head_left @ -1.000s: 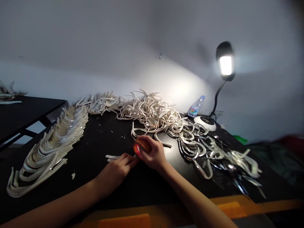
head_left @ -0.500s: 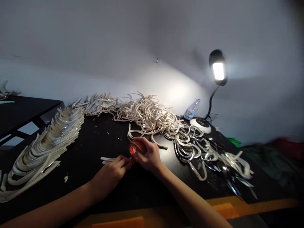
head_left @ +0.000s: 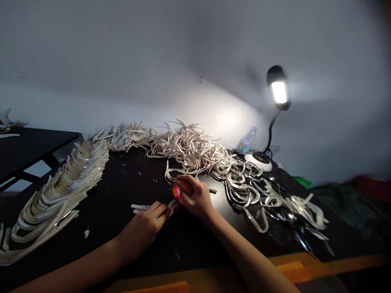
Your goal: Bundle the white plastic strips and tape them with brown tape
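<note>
My right hand (head_left: 197, 197) is closed around a roll of tape (head_left: 180, 189) with a red and orange core, held on edge on the black table (head_left: 128, 191). My left hand (head_left: 149, 221) lies just left of it, fingers curled and pinching a pale curved strip (head_left: 143, 208) that rests on the table, close to the roll. Whether tape runs from the roll to the strip is too small to tell.
A neat row of stacked pale curved strips (head_left: 58, 191) runs along the left. A tangled heap of the same strips (head_left: 195, 148) fills the back, turning to shiny silver ones (head_left: 259, 191) at right. A lit desk lamp (head_left: 276, 91) and a bottle (head_left: 247, 141) stand behind. A second black table (head_left: 27, 144) is far left.
My right hand with the tape roll has drawn slightly away to the right from my left hand, which stays on the strip. The view has shifted a little.
</note>
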{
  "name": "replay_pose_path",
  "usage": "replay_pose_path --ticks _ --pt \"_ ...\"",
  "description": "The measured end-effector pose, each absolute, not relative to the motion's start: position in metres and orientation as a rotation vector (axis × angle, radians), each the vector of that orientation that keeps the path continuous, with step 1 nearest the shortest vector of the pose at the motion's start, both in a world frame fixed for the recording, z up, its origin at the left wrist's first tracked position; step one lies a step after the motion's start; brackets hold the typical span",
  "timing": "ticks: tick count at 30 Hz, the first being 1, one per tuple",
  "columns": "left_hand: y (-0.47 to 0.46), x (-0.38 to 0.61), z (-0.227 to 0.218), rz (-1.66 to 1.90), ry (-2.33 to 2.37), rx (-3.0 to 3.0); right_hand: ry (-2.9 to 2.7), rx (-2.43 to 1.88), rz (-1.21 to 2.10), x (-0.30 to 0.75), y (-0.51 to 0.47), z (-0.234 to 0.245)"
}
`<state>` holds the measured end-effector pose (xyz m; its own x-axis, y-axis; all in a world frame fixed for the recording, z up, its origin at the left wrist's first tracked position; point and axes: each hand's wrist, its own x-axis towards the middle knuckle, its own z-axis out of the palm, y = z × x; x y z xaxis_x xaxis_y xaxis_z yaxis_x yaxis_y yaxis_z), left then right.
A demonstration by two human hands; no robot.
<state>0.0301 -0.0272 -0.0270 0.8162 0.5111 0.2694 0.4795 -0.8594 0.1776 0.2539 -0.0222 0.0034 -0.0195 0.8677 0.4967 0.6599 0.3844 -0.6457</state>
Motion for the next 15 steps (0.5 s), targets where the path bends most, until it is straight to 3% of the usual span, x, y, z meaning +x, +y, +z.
replay_pose_path --ticks 9,15 --pt "-0.028 0.031 -0.030 0.492 0.849 2.934 -1.754 -1.342 0.291 0.249 -0.021 0.007" --pt "-0.028 0.029 -0.029 0.550 0.812 2.939 -1.385 -1.265 0.218 0.271 -0.019 0.007"
